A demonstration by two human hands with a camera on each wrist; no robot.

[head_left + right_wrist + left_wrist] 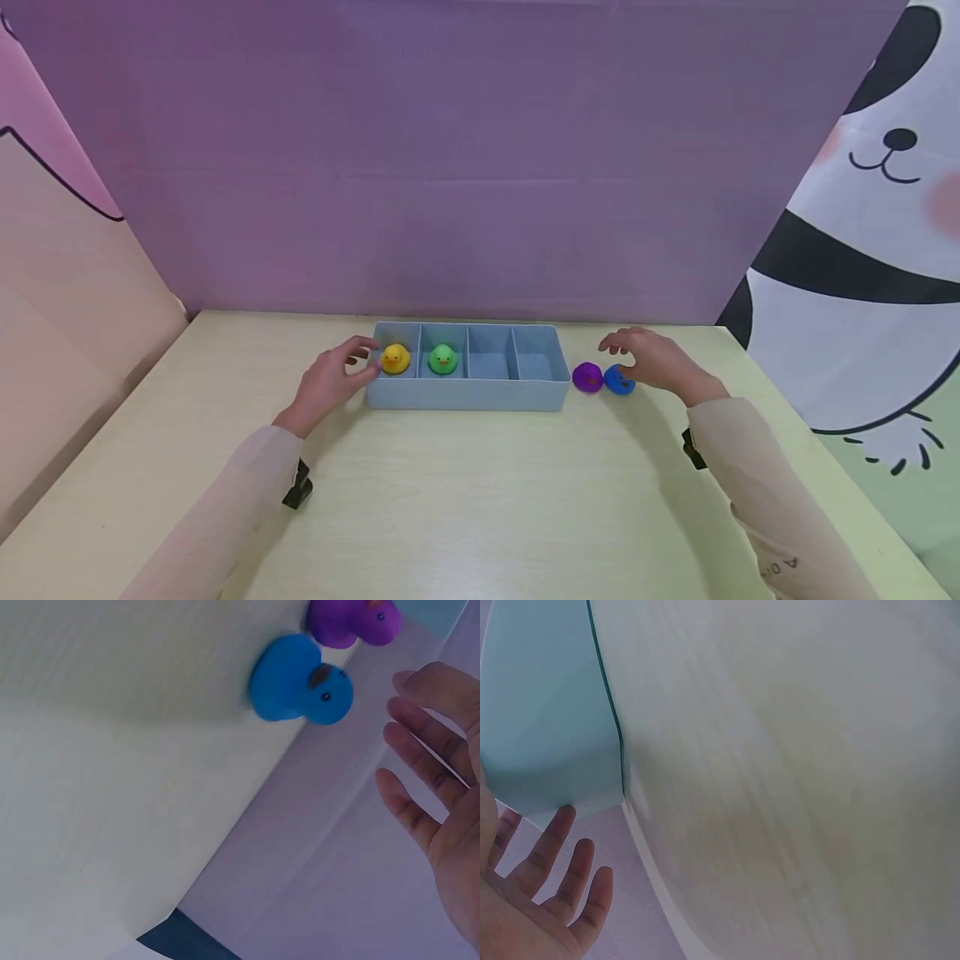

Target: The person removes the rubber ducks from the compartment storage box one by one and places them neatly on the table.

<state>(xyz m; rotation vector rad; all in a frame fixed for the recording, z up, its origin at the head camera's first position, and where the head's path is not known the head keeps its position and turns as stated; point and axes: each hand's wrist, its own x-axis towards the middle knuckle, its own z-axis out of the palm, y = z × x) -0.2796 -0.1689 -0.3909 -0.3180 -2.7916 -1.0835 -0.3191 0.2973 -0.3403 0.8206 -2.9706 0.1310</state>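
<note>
A blue-grey divided tray point(468, 396) stands on the table, holding a yellow rubber duck point(395, 359) in its leftmost compartment and a green rubber duck point(443, 360) in the one beside it. At the tray's left end is my left hand point(330, 379), thumb and fingers spread apart, fingertips right at the end wall; the left wrist view shows the fingers point(577, 874) loosely bent. To the tray's right sit a purple rubber duck point(587, 377) and a blue rubber duck point(300, 679) side by side. My right hand point(656, 362) hovers over the blue duck, fingers loosely bent around nothing.
The two right compartments of the tray hold no ducks. A purple cloth backdrop point(465, 167) rises behind the pale wooden table point(465, 500). A panda-printed panel point(862, 250) stands along the right side, a pale panel point(67, 317) along the left.
</note>
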